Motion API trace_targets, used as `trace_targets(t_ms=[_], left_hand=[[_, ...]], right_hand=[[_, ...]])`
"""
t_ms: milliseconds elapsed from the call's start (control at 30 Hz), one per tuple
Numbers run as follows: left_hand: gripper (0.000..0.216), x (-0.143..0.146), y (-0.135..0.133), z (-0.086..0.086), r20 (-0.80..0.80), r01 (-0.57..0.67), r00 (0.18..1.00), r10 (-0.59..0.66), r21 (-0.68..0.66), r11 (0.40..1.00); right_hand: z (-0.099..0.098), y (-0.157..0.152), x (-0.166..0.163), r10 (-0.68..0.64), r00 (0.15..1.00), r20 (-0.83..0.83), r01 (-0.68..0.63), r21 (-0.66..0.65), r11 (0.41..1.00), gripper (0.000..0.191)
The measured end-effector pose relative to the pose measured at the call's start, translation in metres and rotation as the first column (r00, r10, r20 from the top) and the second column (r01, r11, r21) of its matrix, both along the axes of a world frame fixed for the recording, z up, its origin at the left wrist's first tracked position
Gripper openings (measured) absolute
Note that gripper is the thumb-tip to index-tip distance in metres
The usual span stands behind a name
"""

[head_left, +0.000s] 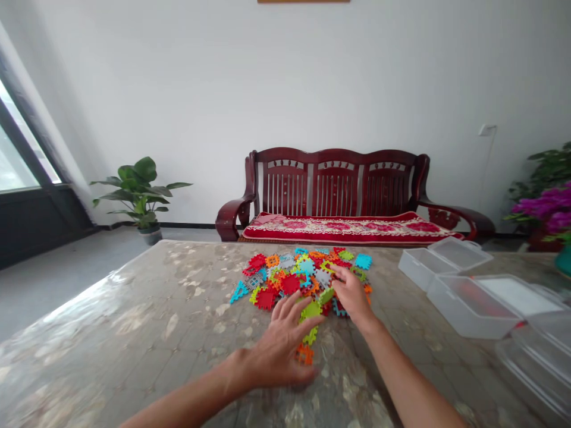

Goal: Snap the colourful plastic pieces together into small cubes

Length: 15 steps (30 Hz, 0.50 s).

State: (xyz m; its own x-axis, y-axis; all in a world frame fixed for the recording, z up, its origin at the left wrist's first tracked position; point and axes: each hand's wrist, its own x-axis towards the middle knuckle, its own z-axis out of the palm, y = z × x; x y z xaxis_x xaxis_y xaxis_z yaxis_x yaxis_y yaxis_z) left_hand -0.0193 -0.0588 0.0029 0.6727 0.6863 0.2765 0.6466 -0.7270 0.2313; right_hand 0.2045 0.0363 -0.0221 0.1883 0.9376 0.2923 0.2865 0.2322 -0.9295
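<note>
Head view: toothed plastic tiles [291,284] heaped on the counter [156,333], just ahead of the left hand [277,352], grip spread wide; right hand [352,295] is nearer, at their right side, can't tell if it's pinching any.

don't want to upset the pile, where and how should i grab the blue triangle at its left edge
Probably pinch the blue triangle by its near left corner, coming from the left: that corner points out over bare tablecloth, while its right side sits close to the pile.
</note>
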Motion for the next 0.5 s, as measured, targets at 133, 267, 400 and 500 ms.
trace_targets(t_ms=[133, 267, 400, 500], left_hand=[[0.087, -0.009, -0.008, -0.012, -0.139, 0.043, 0.989, -0.041, 0.014, 0.999], [0.067, -0.017, 0.008, -0.014, -0.095, -0.059, 0.993, 0.074, 0.146, 0.987], [0.055, -0.027, 0.025, -0.013, 0.028, -0.102, 0.995, 0.099, 0.23, 0.968], [0.046, -0.039, 0.046, -0.012, 0.191, -0.396, 0.915, 0.356, 0.247, 0.885]], right_hand=[[-0.004, 0.0, 0.006, -0.082, 0.994, 0.066, 0.08, 0.034, 0.996, 0.04], [-0.011, 0.006, 0.02, -0.168, 0.983, 0.069, 0.163, 0.063, 0.985, 0.042], [-0.016, 0.031, 0.05, -0.273, 0.938, 0.212, 0.263, 0.073, 0.962, 0.044], [-0.017, 0.056, 0.077, -0.28, 0.778, 0.562, 0.304, 0.053, 0.951, 0.047]])
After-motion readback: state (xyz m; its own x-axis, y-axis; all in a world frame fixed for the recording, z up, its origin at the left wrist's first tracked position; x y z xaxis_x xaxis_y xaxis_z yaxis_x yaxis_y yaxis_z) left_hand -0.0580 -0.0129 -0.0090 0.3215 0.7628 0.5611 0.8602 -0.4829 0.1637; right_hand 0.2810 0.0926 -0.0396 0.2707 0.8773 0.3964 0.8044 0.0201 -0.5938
